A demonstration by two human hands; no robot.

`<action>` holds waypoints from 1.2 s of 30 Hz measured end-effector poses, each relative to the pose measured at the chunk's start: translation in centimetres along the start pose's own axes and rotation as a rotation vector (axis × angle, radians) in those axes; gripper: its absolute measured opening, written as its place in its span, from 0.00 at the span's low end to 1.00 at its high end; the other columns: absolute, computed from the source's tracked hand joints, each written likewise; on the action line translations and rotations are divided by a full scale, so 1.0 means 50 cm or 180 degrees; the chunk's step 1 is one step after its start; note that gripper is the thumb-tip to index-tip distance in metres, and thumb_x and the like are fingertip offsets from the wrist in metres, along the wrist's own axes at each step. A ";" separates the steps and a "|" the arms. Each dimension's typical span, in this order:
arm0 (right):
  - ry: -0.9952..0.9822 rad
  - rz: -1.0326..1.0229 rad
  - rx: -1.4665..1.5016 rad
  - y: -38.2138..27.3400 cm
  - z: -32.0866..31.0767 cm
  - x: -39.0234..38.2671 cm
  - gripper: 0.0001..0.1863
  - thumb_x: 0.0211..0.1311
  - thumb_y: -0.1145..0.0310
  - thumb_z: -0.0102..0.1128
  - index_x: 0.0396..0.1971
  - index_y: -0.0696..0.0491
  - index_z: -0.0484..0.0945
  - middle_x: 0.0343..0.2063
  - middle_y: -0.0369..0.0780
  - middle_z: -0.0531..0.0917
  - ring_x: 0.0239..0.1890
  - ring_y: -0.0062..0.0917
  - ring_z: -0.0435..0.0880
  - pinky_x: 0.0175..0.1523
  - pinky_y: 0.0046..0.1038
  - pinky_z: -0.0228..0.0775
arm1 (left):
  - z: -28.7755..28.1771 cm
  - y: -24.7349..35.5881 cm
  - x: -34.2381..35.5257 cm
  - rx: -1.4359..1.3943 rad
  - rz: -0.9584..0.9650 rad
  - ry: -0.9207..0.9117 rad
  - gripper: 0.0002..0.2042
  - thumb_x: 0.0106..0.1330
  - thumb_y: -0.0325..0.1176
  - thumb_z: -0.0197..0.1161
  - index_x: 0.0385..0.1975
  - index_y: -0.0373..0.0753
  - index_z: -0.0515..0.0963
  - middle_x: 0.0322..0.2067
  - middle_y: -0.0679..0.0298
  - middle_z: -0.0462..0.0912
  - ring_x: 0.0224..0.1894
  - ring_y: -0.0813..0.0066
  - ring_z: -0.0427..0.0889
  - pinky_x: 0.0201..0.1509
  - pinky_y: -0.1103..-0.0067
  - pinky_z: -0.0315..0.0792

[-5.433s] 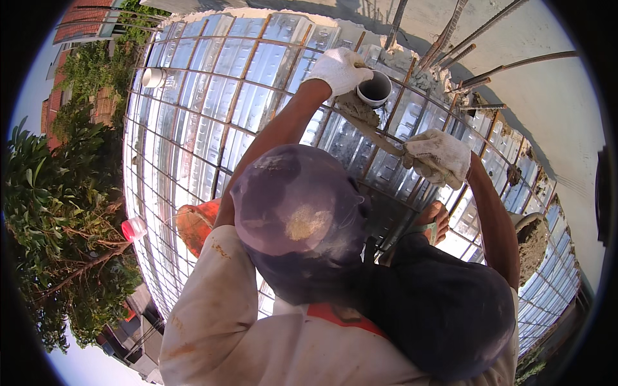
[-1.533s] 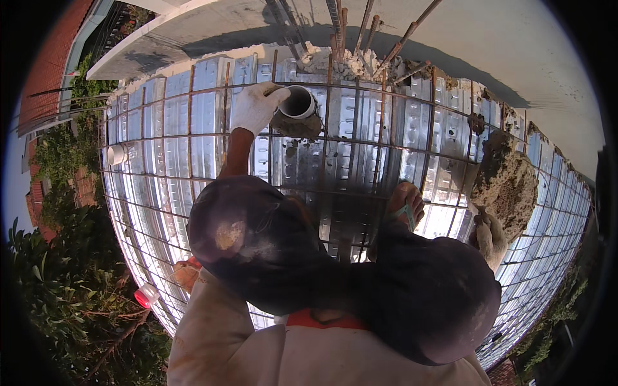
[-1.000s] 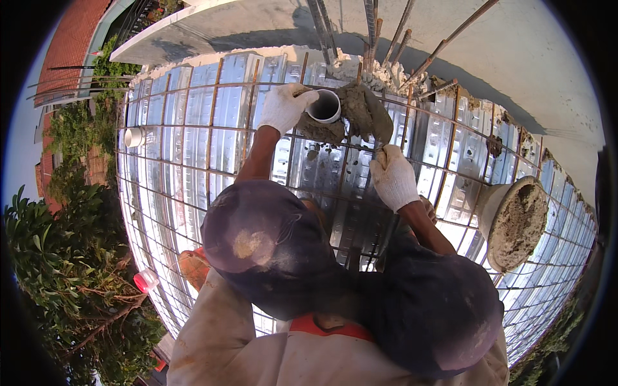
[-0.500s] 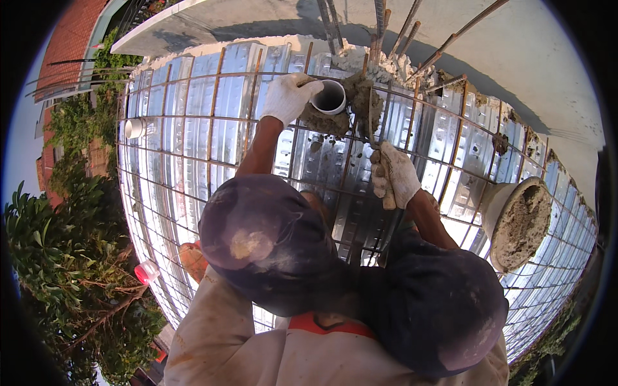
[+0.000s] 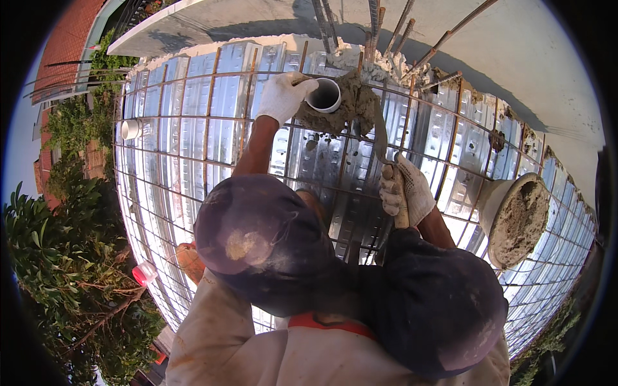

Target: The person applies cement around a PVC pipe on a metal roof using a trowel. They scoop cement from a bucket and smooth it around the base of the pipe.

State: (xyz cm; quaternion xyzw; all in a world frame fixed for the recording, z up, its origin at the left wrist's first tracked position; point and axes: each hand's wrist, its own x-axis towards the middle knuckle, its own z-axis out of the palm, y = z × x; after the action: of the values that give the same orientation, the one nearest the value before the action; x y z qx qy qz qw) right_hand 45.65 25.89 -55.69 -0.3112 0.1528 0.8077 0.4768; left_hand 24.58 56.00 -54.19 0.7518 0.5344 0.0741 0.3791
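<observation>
My left hand [image 5: 283, 96], in a white knitted glove, grips the rim of a short upright white pipe [image 5: 324, 96] between thumb and fingers. Wet grey mortar [image 5: 357, 106] is heaped around the pipe's base and along its right side. Gloved too, my right hand [image 5: 409, 190] is closed round the wooden handle of a trowel [image 5: 381, 136]. Its narrow blade points away from me, against the right edge of the mortar. A few crumbs of mortar lie on the ribbed metal sheet nearer me.
A rebar grid [image 5: 212, 116] covers the shiny metal decking. At right stands a tilted bucket [image 5: 494, 222] of mortar. Upright rebars [image 5: 374, 29] rise by the concrete wall beyond. Another white pipe [image 5: 131, 129] and a red-and-white container [image 5: 145, 275] are at left.
My right hand has drawn the trowel to the right and slightly toward me, its blade now at the mortar's right edge. My left hand keeps its grip on the pipe.
</observation>
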 end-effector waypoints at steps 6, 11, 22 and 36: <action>0.0169 0.0198 0.0050 -0.084 -0.066 0.146 0.21 0.79 0.41 0.56 0.36 0.44 0.75 0.21 0.25 0.69 0.16 0.14 0.64 0.19 0.23 0.56 | -0.003 -0.017 0.004 0.0086 0.0048 -0.0016 0.24 0.66 0.52 0.70 0.49 0.38 0.91 0.41 0.47 0.92 0.46 0.53 0.93 0.55 0.65 0.83; 0.0453 0.0455 -0.0382 -0.101 -0.020 0.143 0.20 0.79 0.44 0.55 0.39 0.47 0.72 0.21 0.25 0.68 0.17 0.13 0.63 0.19 0.22 0.56 | -0.005 -0.007 0.003 0.0161 0.0085 -0.0034 0.23 0.65 0.52 0.70 0.48 0.39 0.92 0.42 0.46 0.92 0.47 0.52 0.92 0.56 0.65 0.82; 0.0431 0.0380 0.0301 0.017 0.116 0.156 0.19 0.81 0.48 0.52 0.42 0.51 0.73 0.27 0.34 0.72 0.20 0.23 0.69 0.26 0.34 0.66 | 0.007 -0.020 0.011 0.0084 0.0077 0.0012 0.23 0.66 0.52 0.71 0.48 0.38 0.91 0.41 0.50 0.93 0.44 0.59 0.93 0.53 0.69 0.83; -0.0559 0.0350 0.1019 -0.005 0.091 0.069 0.16 0.81 0.50 0.55 0.43 0.49 0.75 0.29 0.31 0.76 0.24 0.21 0.73 0.31 0.32 0.71 | -0.002 -0.005 0.006 0.0100 0.0140 -0.0066 0.23 0.68 0.49 0.71 0.50 0.34 0.90 0.39 0.55 0.93 0.40 0.71 0.90 0.51 0.73 0.82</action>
State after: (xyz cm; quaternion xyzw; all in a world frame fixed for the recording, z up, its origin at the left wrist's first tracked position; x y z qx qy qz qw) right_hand 43.01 30.82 -54.44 -0.1508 0.2540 0.8220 0.4868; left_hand 24.47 56.34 -54.38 0.7700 0.5148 0.0661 0.3710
